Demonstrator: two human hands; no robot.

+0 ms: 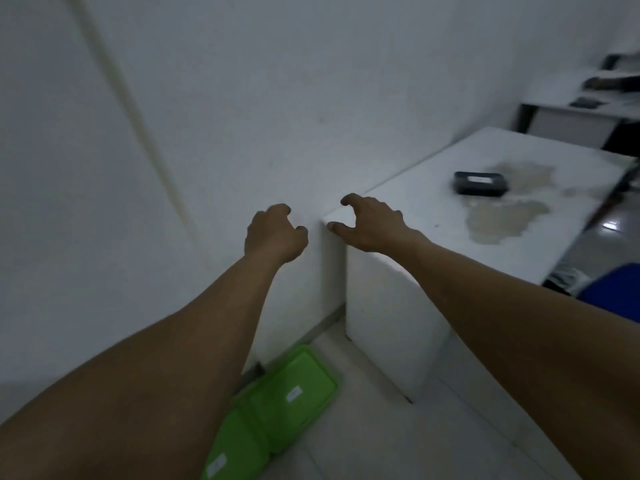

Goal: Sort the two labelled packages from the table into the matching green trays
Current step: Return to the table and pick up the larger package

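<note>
From the head camera, you have both arms stretched out in front of you. Your left hand (pixel 275 233) is in the air by the wall, with its fingers (pixel 298 230) curled in loosely and holding nothing. Your right hand (pixel 372 223) is just over the near corner of the tabletop (pixel 433 244). Its thumb and fingers (pixel 334 227) are spread wide like a claw, and they hold nothing too. It looks ready to grab, but nothing is under it.

One dark package (pixel 480 183) lies flat on the tabletop, well away from your right hand, next to a big brownish stain (pixel 498 220). I see only this one package. The picture is too blurry to read its label.

Two green trays (pixel 277 407) sit on the floor (pixel 398 438) by the wall, touching each other, partly under your left arm. Each has a small white label, so you can match a package to it. Both trays look empty.

I think your next job is to reach farther right for the package. Read its label first, or it may go in the wrong tray.
</note>
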